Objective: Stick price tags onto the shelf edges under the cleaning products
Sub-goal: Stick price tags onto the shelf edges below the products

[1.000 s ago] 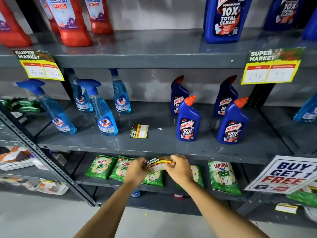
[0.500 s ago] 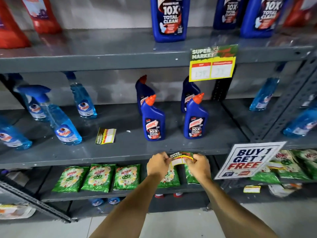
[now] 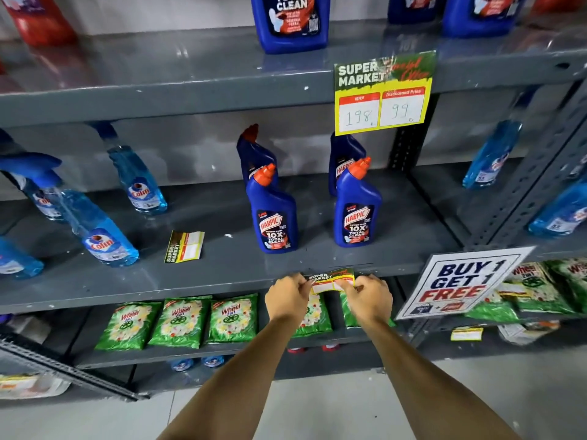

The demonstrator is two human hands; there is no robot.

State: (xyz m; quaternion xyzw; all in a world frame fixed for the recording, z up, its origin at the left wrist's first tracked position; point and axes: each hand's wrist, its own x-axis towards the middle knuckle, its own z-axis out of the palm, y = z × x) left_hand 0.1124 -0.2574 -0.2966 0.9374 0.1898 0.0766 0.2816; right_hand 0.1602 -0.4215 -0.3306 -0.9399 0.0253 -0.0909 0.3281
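Observation:
A small green and yellow price tag (image 3: 330, 280) is held against the front edge of the middle shelf (image 3: 190, 285), below the blue Harpic bottles (image 3: 274, 214). My left hand (image 3: 287, 296) pinches its left end and my right hand (image 3: 370, 295) pinches its right end. Another loose price tag (image 3: 185, 246) lies flat on the middle shelf, left of the Harpic bottles. A filled-in price tag (image 3: 382, 93) reading 198 and 99 hangs from the upper shelf edge.
Blue Colin spray bottles (image 3: 101, 236) stand on the left of the middle shelf. Green Wheel detergent packs (image 3: 178, 322) lie on the shelf below. A "Buy 1 Get 1 Free" sign (image 3: 460, 284) hangs at the right beside a slotted upright (image 3: 521, 198).
The view has shifted right along the shelf and drawn closer. Both hands have carried the tag rightward, up to the shelf edge under the Harpic bottles.

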